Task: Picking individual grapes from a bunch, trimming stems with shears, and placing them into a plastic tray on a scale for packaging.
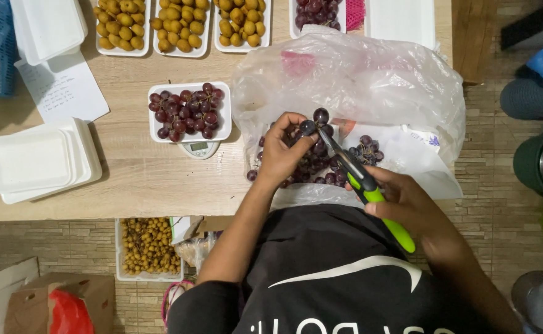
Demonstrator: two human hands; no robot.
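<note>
A small fruit-packing spot, likely a shop's back area: a wooden table point(160, 179) carries foam trays point(36, 161) of grapes and yellow fruit point(179, 25), a scale point(198, 148), with cardboard boxes point(67, 291) on the tiled floor point(494, 185).

We find bare tabletop point(141, 173) open between the stack of white foam trays point(36, 159) and the grape bunch point(315, 158). The tray of grapes on the scale point(188, 112) blocks the way ahead, and the crumpled plastic bag point(358, 80) walls off the right.

Three yellow-fruit trays point(180, 28), one scissors point(365, 188)
</note>
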